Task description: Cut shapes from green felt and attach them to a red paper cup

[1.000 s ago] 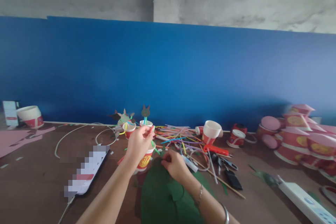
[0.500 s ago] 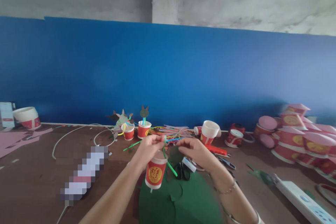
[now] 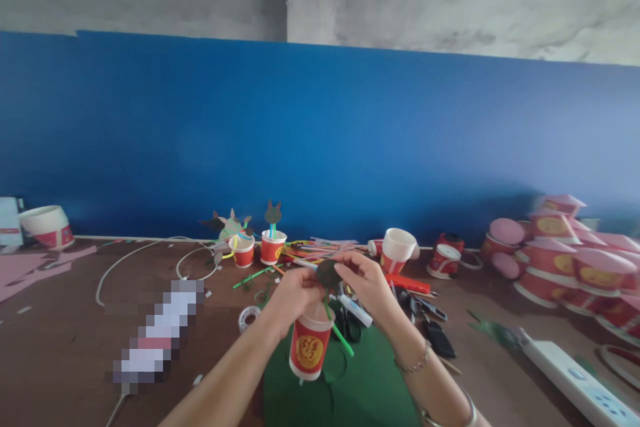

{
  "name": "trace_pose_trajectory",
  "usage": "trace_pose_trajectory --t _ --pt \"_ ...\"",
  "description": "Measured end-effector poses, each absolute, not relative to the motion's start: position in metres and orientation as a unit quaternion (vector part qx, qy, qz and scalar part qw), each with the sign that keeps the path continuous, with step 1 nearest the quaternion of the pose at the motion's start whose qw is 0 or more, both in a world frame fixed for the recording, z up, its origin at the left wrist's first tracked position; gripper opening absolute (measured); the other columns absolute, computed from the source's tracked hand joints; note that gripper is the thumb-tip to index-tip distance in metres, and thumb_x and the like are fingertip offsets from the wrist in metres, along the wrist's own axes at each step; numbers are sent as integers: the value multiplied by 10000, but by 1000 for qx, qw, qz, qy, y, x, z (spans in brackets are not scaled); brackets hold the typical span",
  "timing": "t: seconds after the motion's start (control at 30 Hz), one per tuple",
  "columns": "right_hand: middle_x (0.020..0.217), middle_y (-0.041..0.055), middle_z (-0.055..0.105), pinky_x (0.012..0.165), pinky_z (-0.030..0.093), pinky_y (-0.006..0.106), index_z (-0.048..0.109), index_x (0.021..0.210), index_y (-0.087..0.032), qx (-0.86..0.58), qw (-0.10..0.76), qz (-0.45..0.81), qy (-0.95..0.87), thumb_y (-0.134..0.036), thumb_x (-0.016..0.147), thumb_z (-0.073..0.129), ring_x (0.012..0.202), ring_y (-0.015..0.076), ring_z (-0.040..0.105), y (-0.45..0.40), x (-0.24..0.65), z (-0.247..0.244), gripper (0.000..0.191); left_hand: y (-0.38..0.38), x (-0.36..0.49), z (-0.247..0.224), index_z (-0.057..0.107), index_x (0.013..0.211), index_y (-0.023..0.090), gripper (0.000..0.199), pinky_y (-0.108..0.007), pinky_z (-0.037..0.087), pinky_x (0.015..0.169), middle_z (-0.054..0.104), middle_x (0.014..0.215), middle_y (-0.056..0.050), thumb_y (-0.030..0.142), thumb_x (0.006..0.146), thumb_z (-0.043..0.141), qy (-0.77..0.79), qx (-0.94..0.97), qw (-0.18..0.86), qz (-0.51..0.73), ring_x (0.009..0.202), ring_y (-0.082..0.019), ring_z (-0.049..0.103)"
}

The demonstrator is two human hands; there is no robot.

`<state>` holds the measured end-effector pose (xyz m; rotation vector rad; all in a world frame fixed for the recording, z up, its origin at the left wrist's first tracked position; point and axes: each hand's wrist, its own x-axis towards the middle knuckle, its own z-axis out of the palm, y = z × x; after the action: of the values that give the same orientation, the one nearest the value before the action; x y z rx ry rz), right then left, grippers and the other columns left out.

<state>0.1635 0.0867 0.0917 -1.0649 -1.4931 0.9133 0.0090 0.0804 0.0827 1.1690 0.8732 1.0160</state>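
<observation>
A red paper cup [image 3: 309, 347] with a gold emblem hangs below my left hand [image 3: 296, 293], whose fingers are closed at its rim around the straws. From the cup a green straw [image 3: 344, 340] slants down to the right. My right hand [image 3: 364, 280] pinches a round dark green paper piece [image 3: 327, 273] above the cup, against the top of the straws. Exactly where the paper meets the straws is hidden by my fingers. Under the cup lies green paper [image 3: 360, 380], with black scissors [image 3: 350, 325] and a white tube [image 3: 356, 310] at its upper edge.
Behind are two cups with straw figures [image 3: 273, 248], a pile of coloured straws [image 3: 325, 250] and a white-rimmed cup [image 3: 397, 250]. Stacked pink-topped cups [image 3: 575, 267] and a power strip [image 3: 575, 373] stand right. A tape roll [image 3: 249, 318] lies left of my hands.
The cup has shifted slightly right and down. My right hand has moved left, bringing the round dark paper up against the straw tops beside my left fingers.
</observation>
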Motion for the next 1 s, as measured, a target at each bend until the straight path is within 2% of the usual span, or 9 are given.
trace_pose_trajectory --t 0.23,0.5,0.83,1.0 --pt "690 9 621 502 433 221 628 857 -153 -448 517 377 -625 -285 740 572 571 119 538 89 164 89 185 78 10 87 681 776 109 266 -321 467 734 697 706 -63 198 531 735 383 507 635 440 717 -216 643" --pt "599 -21 567 416 385 208 604 821 -160 -446 511 402 -615 -281 724 578 446 90 478 86 162 91 158 77 12 84 652 715 120 224 -290 466 656 667 666 -39 330 641 675 409 517 596 459 692 -203 623" --pt "539 -46 507 413 359 203 590 795 -157 -462 501 401 -612 -302 712 592 441 85 451 85 161 93 166 79 15 78 629 711 112 245 -278 456 613 661 631 -44 334 629 690 387 504 609 474 619 -183 613" --pt "554 -36 534 438 378 206 587 796 -146 -455 489 426 -609 -313 718 595 456 88 480 85 162 93 185 78 15 79 638 738 101 282 -279 454 599 662 613 -48 333 601 721 377 485 623 485 580 -176 607"
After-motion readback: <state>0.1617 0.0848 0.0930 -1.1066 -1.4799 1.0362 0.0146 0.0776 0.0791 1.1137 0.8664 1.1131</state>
